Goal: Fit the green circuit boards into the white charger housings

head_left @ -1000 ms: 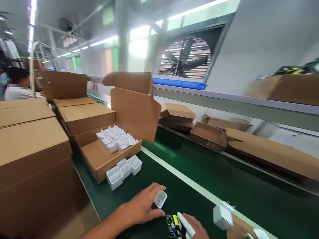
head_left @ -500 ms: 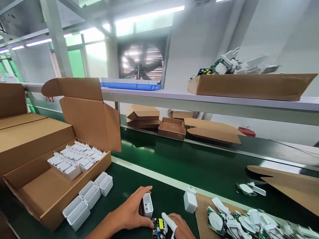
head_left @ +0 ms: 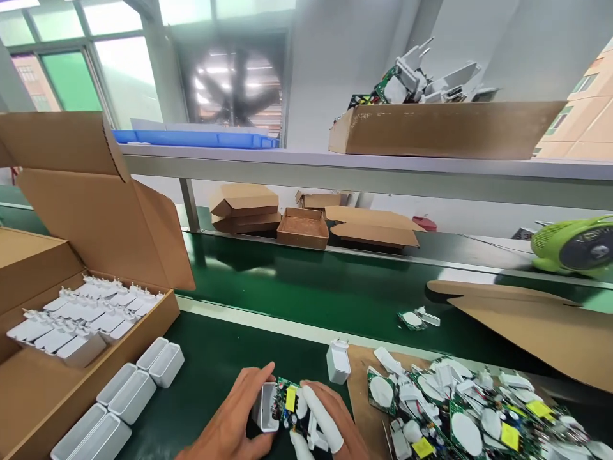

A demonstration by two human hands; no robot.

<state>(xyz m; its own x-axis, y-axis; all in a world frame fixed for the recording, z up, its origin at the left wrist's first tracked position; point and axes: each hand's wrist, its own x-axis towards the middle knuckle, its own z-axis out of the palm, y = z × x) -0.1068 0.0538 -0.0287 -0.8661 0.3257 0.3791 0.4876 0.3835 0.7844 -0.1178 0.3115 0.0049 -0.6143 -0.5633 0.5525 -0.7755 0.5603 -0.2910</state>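
At the bottom centre my left hand (head_left: 234, 421) grips a white plastic charger shell (head_left: 265, 409) with its open side facing right. My right hand (head_left: 330, 425), with white finger cots on two fingers, holds a green circuit board (head_left: 287, 399) with a yellow part, its end at the mouth of the shell. Both hands are over the dark green belt (head_left: 306, 294). A single assembled white charger (head_left: 338, 361) stands just beyond my right hand.
Left: an open cardboard box (head_left: 71, 358) of finished white chargers, with empty white shells (head_left: 129, 396) in a row beside it. Right: a heap of circuit boards and white parts (head_left: 460, 402) on cardboard. Flat cartons lie behind the belt; a green fan (head_left: 575, 246) sits far right.
My view swung right, bringing the parts heap and green fan in. My hands came together: the board in my right hand now meets the shell in my left.
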